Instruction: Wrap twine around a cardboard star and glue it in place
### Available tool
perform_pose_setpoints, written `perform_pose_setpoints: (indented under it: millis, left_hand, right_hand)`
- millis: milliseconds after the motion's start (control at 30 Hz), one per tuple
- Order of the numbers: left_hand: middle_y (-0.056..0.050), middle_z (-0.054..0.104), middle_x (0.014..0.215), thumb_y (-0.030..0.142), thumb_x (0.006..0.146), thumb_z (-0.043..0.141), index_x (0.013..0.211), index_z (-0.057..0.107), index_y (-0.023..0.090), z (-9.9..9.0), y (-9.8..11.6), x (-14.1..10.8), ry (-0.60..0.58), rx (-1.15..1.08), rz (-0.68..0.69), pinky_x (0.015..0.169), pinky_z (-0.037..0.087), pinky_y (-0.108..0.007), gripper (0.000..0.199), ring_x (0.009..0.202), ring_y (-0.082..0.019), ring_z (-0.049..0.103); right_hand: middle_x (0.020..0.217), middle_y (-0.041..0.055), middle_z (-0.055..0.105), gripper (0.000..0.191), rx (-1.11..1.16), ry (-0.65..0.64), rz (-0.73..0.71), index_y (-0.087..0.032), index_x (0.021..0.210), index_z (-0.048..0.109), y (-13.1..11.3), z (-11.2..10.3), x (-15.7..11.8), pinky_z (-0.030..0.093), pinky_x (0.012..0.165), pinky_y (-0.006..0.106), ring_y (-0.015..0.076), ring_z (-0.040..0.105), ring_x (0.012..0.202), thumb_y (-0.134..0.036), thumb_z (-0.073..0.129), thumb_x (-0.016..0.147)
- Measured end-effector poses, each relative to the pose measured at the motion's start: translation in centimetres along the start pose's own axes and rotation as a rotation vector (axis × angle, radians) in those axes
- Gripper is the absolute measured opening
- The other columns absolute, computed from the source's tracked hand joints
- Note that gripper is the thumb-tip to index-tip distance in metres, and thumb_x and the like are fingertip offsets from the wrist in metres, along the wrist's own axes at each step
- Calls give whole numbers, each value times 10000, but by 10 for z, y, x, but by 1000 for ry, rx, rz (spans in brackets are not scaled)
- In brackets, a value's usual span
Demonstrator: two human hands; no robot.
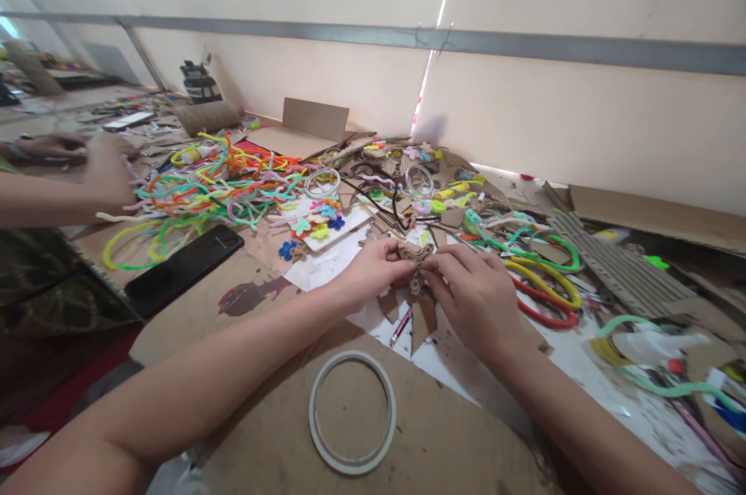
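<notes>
Between my two hands is a small bundle of folded brown corrugated cardboard (416, 254), its wavy edges facing up. My left hand (381, 268) pinches it from the left with thumb and fingers. From the right, my right hand (472, 289) presses its fingertips against the same bundle. Under the hands lie brown cardboard pieces (424, 324) and a pencil (401, 326) on white paper. A roll of tape (353, 412) rests flat on the cardboard sheet nearer to me.
Fuzzy pipe cleaners (221, 176) are heaped at left, beside a black phone (183, 270). Small fuzzy flowers (319, 229) lie ahead. At right are a glue bottle (646, 346) and a corrugated strip (623, 262). Another person's arm (75, 196) reaches in from the left.
</notes>
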State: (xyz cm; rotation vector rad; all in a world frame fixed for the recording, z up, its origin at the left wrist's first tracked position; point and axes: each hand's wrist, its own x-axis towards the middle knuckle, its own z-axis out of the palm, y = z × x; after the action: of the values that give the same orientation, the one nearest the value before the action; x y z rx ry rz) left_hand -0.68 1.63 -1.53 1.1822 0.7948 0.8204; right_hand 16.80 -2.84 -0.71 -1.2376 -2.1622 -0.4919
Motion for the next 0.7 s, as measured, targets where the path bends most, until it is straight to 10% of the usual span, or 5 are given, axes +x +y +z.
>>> perform_pose_setpoints:
  millis: [400, 700]
  left_hand:
    - [-27, 658, 807, 199, 743, 692, 905, 636, 138, 1, 1, 1, -27, 36, 69, 620, 439, -229, 181, 650, -116, 587]
    - [-19, 641, 765, 219, 792, 661, 910, 674, 119, -5, 7, 3, -147, 47, 31, 609, 426, -219, 155, 627, -103, 563]
  right_hand:
    - [830, 4, 662, 240, 605, -235, 702, -224, 905, 597, 5, 3, 2, 379, 594, 301, 173, 546, 623, -436, 678, 826]
    - [710, -2, 623, 263, 717, -286, 777, -223, 747, 628, 6, 2, 2, 359, 614, 309, 190, 540, 666, -481, 636, 801]
